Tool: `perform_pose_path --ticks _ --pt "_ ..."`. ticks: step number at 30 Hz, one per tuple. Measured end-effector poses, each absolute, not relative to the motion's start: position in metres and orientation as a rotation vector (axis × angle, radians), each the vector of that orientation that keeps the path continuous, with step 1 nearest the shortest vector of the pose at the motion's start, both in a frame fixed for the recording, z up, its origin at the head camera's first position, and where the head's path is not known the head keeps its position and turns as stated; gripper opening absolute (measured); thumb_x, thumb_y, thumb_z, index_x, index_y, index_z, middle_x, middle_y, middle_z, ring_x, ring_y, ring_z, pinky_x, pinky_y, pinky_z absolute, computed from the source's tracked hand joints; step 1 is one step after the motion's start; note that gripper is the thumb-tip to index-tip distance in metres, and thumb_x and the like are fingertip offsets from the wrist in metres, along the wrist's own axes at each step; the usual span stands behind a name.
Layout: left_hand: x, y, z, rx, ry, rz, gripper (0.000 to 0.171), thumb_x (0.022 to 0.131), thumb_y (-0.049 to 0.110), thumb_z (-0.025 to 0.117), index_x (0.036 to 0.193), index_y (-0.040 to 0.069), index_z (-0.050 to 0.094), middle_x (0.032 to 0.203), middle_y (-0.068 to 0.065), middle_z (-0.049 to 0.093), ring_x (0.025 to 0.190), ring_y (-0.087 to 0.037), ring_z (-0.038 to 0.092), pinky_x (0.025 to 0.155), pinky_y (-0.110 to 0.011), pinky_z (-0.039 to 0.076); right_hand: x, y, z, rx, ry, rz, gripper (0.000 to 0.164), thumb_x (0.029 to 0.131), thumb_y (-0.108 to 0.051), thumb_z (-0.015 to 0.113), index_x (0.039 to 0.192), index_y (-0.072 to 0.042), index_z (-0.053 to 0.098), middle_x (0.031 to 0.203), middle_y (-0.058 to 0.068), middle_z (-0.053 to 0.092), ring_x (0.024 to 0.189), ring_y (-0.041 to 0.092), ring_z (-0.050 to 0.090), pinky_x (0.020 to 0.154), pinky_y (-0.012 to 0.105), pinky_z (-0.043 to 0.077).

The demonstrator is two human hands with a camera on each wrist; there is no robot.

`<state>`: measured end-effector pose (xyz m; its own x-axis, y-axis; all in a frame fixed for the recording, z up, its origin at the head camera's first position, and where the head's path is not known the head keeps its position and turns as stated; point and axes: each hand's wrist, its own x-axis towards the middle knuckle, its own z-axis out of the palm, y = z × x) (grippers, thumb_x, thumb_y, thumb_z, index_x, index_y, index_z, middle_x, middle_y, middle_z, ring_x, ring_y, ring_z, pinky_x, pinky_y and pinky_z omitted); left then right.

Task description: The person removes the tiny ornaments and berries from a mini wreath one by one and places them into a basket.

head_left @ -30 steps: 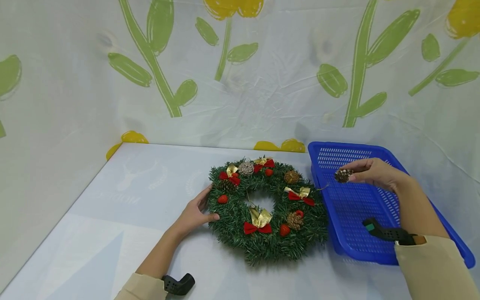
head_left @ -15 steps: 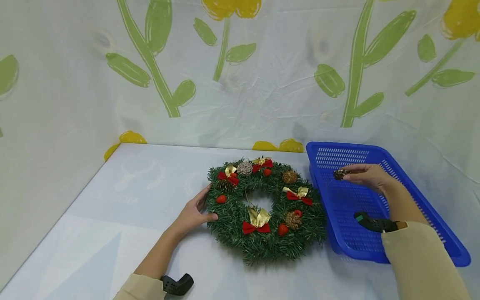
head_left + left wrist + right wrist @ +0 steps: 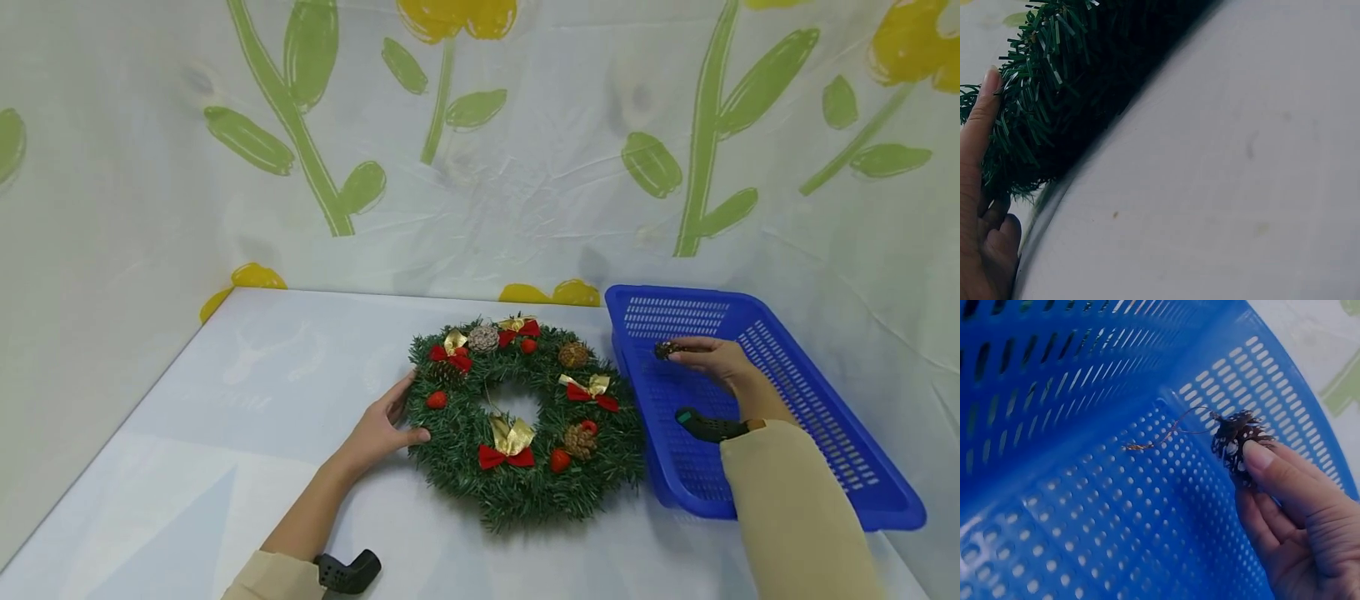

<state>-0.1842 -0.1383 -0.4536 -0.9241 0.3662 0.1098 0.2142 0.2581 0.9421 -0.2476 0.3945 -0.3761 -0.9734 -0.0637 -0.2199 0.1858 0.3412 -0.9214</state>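
Observation:
A green Christmas wreath lies on the table, dressed with red-and-gold bows, pine cones and red berries. My left hand holds its left edge, thumb along the top of the greenery and the other fingers at its outer side. Over the blue basket, my right hand pinches a small dark pine cone with pale-tipped scales between thumb and fingers. From the cone's end trails a thin wire, twisted at its tip. The right wrist view shows the cone inside the basket walls.
The blue plastic basket with perforated walls stands right of the wreath, its rim close to the greenery. A white cloth wall with printed flowers rises behind the table.
My right hand and forearm have shifted left over the basket and a little lower, still pinching the pine cone. My left hand stays on the wreath. The head view has turned slightly right.

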Motion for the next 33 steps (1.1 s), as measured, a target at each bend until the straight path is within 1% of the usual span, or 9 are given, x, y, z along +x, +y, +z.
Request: perform_pose_path --ticks 3,9,12,14,16,18,24,28,33 --pt "-0.184 -0.140 -0.454 0.550 2.402 1.740 0.102 0.073 0.041 0.078 0.151 0.008 0.021 0.156 -0.020 0.017 0.140 -0.040 0.020 0.112 -0.049 0.026 -0.250 0.393 -0.382 0.129 2.407 -1.664 0.025 0.086 -0.021 0.071 0.109 -0.029 0.065 0.092 -0.028 0.058 0.087 -0.011 0.059 0.092 0.022 0.051" --pt "-0.184 -0.139 -0.456 0.565 2.406 1.735 0.101 0.074 0.037 0.079 0.151 0.006 0.021 0.155 -0.020 0.017 0.140 -0.040 0.020 0.113 -0.048 0.026 -0.254 0.388 -0.396 0.208 2.445 -1.588 0.045 0.084 -0.027 0.073 0.126 -0.014 0.061 0.094 -0.022 0.059 0.088 -0.008 0.058 0.084 0.020 0.054" --pt "-0.185 -0.139 -0.455 0.561 2.398 1.740 0.102 0.074 0.038 0.079 0.151 0.006 0.021 0.155 -0.020 0.017 0.140 -0.041 0.020 0.112 -0.049 0.026 -0.255 0.386 -0.400 0.246 2.470 -1.520 0.059 0.084 -0.031 0.073 0.134 -0.007 0.053 0.116 0.000 0.062 0.108 0.013 0.059 0.093 0.033 0.053" --pt "-0.185 -0.139 -0.454 0.565 2.397 1.746 0.102 0.074 0.039 0.079 0.151 0.006 0.021 0.155 -0.020 0.017 0.140 -0.041 0.020 0.112 -0.049 0.026 -0.256 0.386 -0.401 0.272 2.482 -1.477 0.067 0.083 -0.034 0.073 0.139 -0.005 0.048 0.135 0.015 0.052 0.124 0.031 0.049 0.101 0.043 0.047" --pt "-0.185 -0.139 -0.453 0.572 2.394 1.754 0.102 0.074 0.040 0.078 0.151 0.005 0.021 0.156 -0.020 0.017 0.140 -0.040 0.019 0.112 -0.050 0.026 -0.257 0.384 -0.402 0.272 2.477 -1.460 0.071 0.085 -0.033 0.072 0.142 -0.002 0.042 0.146 0.026 0.035 0.134 0.041 0.033 0.106 0.051 0.039" --pt "-0.186 -0.139 -0.453 0.574 2.384 1.762 0.103 0.073 0.040 0.078 0.151 0.005 0.021 0.156 -0.019 0.016 0.141 -0.040 0.018 0.113 -0.049 0.025 -0.258 0.384 -0.402 0.281 2.461 -1.473 0.072 0.085 -0.031 0.071 0.142 0.000 0.040 0.149 0.028 0.029 0.137 0.043 0.026 0.109 0.054 0.034" --pt "-0.187 -0.140 -0.454 0.584 2.375 1.763 0.102 0.074 0.039 0.079 0.151 0.006 0.020 0.156 -0.019 0.016 0.141 -0.039 0.018 0.113 -0.048 0.025 -0.258 0.383 -0.398 0.271 2.451 -1.432 0.071 0.086 -0.032 0.071 0.143 -0.001 0.040 0.149 0.028 0.028 0.137 0.043 0.028 0.108 0.054 0.036" --pt "-0.187 -0.140 -0.454 0.598 2.380 1.762 0.102 0.074 0.040 0.078 0.151 0.007 0.020 0.156 -0.018 0.017 0.141 -0.038 0.018 0.113 -0.048 0.025 -0.259 0.383 -0.392 0.240 2.467 -1.352 0.076 0.087 -0.031 0.069 0.145 0.002 0.033 0.150 0.029 0.025 0.138 0.045 0.023 0.110 0.056 0.031" --pt "-0.186 -0.140 -0.454 0.592 2.379 1.766 0.103 0.073 0.041 0.078 0.151 0.007 0.021 0.156 -0.018 0.016 0.142 -0.038 0.017 0.113 -0.048 0.024 -0.262 0.381 -0.385 0.187 2.524 -1.259 0.077 0.085 -0.031 0.071 0.143 0.005 0.035 0.148 0.028 0.029 0.138 0.046 0.020 0.112 0.058 0.025"
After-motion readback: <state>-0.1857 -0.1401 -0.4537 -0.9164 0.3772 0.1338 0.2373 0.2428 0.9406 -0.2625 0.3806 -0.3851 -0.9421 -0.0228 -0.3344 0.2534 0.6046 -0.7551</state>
